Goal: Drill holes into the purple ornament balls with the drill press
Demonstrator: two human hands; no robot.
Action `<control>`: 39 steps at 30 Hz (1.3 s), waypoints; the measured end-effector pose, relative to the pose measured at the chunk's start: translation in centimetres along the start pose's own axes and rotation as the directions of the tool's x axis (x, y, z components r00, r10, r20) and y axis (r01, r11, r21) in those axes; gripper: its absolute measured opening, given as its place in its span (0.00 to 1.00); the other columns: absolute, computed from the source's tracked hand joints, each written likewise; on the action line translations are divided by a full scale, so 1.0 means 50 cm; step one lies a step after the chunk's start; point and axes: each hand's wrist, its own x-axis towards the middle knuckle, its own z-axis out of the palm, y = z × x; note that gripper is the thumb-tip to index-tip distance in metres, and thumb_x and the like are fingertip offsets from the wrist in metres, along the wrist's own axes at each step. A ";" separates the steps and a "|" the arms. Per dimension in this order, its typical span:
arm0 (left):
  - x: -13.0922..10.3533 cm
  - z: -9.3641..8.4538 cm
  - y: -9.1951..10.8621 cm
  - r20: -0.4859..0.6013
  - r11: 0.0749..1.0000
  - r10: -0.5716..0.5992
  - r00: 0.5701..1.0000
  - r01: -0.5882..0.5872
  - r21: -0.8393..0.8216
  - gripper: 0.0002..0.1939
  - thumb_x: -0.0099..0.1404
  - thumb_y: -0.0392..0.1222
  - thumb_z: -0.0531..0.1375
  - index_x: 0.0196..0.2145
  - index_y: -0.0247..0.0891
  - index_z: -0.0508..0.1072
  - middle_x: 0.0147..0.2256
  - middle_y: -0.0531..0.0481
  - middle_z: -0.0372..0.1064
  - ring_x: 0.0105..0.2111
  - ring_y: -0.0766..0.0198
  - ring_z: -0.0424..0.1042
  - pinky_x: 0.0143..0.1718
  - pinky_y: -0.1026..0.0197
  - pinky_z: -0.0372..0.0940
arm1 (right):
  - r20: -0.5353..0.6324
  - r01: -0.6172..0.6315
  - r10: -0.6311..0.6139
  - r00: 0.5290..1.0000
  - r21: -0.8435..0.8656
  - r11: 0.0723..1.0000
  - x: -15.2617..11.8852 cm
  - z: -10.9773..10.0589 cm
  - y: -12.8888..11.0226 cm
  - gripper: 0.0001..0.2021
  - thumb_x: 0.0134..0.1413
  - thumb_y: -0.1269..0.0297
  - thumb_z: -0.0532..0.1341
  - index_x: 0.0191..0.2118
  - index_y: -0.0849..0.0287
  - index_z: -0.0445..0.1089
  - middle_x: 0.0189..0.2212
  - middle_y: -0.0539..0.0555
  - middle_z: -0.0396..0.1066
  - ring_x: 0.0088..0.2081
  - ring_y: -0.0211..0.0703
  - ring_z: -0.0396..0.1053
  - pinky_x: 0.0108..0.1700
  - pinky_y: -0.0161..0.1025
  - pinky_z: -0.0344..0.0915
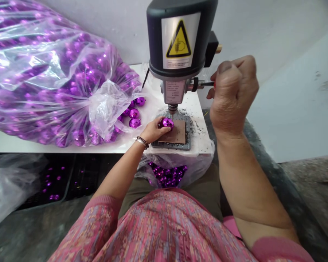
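A shiny purple faceted ball (168,123) is pinched in my left hand (153,130), over a brown board (177,133) on the grey base of a bench drill press (182,40). The drill's chuck (172,108) is directly above the ball; whether the bit touches it I cannot tell. My right hand (232,92) is raised to the right of the machine, its fingers wrapped round the drill's lever handle (207,84). Several loose purple balls (134,113) lie left of the base, by the mouth of a clear plastic bag (57,80) full of them.
The white table (200,125) has dark shavings scattered around the drill base. Below its front edge, an open plastic bag (200,165) of purple pieces rests at my lap. Dark crates (60,182) with purple bits stand under the table at left. A wall rises behind.
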 end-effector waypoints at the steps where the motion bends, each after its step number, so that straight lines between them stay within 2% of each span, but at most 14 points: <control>1: 0.000 -0.001 0.003 -0.006 1.000 -0.003 1.000 0.003 0.028 0.30 0.59 0.45 0.67 0.58 0.36 0.73 0.46 0.46 0.78 0.43 0.59 0.75 0.50 0.57 0.69 | 0.000 -0.003 0.003 1.000 0.004 1.000 0.000 0.000 -0.003 0.18 0.65 0.52 0.53 0.32 0.61 0.54 0.27 0.44 0.58 0.27 0.19 0.56 0.32 0.25 0.59; 5: -0.002 -0.004 0.024 0.014 0.979 0.018 1.000 -0.020 0.204 0.28 0.58 0.43 0.68 0.56 0.37 0.75 0.46 0.48 0.78 0.43 0.58 0.75 0.50 0.57 0.69 | 0.017 -0.011 0.011 1.000 0.031 0.999 -0.003 0.000 -0.014 0.14 0.65 0.57 0.53 0.31 0.61 0.54 0.27 0.44 0.60 0.24 0.18 0.55 0.34 0.24 0.62; 7: -0.002 -0.003 0.034 0.030 0.953 0.038 0.999 -0.045 0.298 0.27 0.58 0.43 0.69 0.55 0.36 0.76 0.48 0.46 0.77 0.47 0.56 0.75 0.54 0.56 0.68 | 0.032 -0.017 0.016 0.999 0.039 0.999 -0.003 0.000 -0.018 0.13 0.64 0.58 0.53 0.31 0.61 0.55 0.27 0.44 0.61 0.23 0.17 0.55 0.33 0.24 0.62; 11: 0.002 0.006 0.039 0.042 0.914 0.094 0.995 -0.103 0.392 0.33 0.55 0.42 0.71 0.58 0.32 0.74 0.56 0.39 0.73 0.56 0.51 0.72 0.62 0.55 0.64 | 0.010 -0.008 0.007 1.000 0.075 0.997 -0.002 0.000 -0.018 0.14 0.62 0.56 0.54 0.30 0.61 0.56 0.27 0.44 0.63 0.23 0.20 0.56 0.34 0.26 0.64; 14: 0.008 0.012 0.033 0.059 0.923 0.112 0.992 -0.126 0.365 0.32 0.55 0.41 0.71 0.58 0.34 0.75 0.54 0.40 0.74 0.53 0.51 0.73 0.60 0.54 0.66 | 0.003 -0.011 0.010 1.000 0.065 0.998 -0.005 -0.002 -0.012 0.14 0.62 0.56 0.54 0.31 0.61 0.56 0.27 0.44 0.61 0.25 0.20 0.57 0.36 0.27 0.63; 20: 0.013 0.019 0.010 0.081 0.973 0.106 0.991 -0.120 0.197 0.28 0.57 0.42 0.70 0.55 0.35 0.76 0.45 0.47 0.77 0.45 0.55 0.76 0.50 0.57 0.70 | 0.007 0.064 -0.064 0.998 -0.136 0.989 -0.033 -0.018 0.007 0.11 0.61 0.61 0.54 0.31 0.61 0.56 0.24 0.44 0.58 0.27 0.22 0.56 0.35 0.28 0.57; 24: 0.014 0.025 -0.001 0.079 0.979 0.125 0.989 -0.136 0.151 0.25 0.57 0.43 0.69 0.52 0.36 0.76 0.42 0.49 0.77 0.43 0.57 0.75 0.50 0.57 0.69 | 0.057 0.093 -0.083 0.995 -0.187 0.978 -0.049 -0.030 0.017 0.08 0.57 0.65 0.57 0.30 0.60 0.57 0.24 0.45 0.56 0.27 0.24 0.51 0.32 0.28 0.55; 27: 0.014 0.026 -0.002 0.079 0.981 0.127 0.989 -0.137 0.139 0.25 0.56 0.44 0.70 0.51 0.36 0.77 0.42 0.49 0.77 0.42 0.57 0.74 0.50 0.57 0.69 | 0.063 0.090 -0.079 0.995 -0.196 0.976 -0.057 -0.033 0.024 0.08 0.57 0.64 0.56 0.30 0.59 0.58 0.24 0.46 0.55 0.27 0.25 0.49 0.31 0.29 0.54; 33: 0.013 0.026 -0.006 0.070 0.990 0.117 0.991 -0.122 0.070 0.31 0.55 0.44 0.71 0.56 0.34 0.75 0.45 0.47 0.78 0.45 0.56 0.75 0.54 0.56 0.68 | 0.034 0.137 -0.133 0.991 -0.171 0.976 -0.079 -0.032 0.049 0.10 0.61 0.59 0.55 0.32 0.59 0.58 0.24 0.46 0.56 0.27 0.24 0.56 0.32 0.28 0.56; 39: 0.013 0.029 -0.013 0.076 0.993 0.102 0.992 -0.106 0.053 0.33 0.55 0.42 0.70 0.59 0.35 0.73 0.50 0.46 0.77 0.50 0.55 0.75 0.58 0.55 0.67 | -0.028 0.159 -0.166 0.986 -0.174 0.972 -0.101 -0.024 0.082 0.10 0.61 0.57 0.54 0.34 0.59 0.62 0.26 0.46 0.65 0.28 0.27 0.65 0.35 0.33 0.62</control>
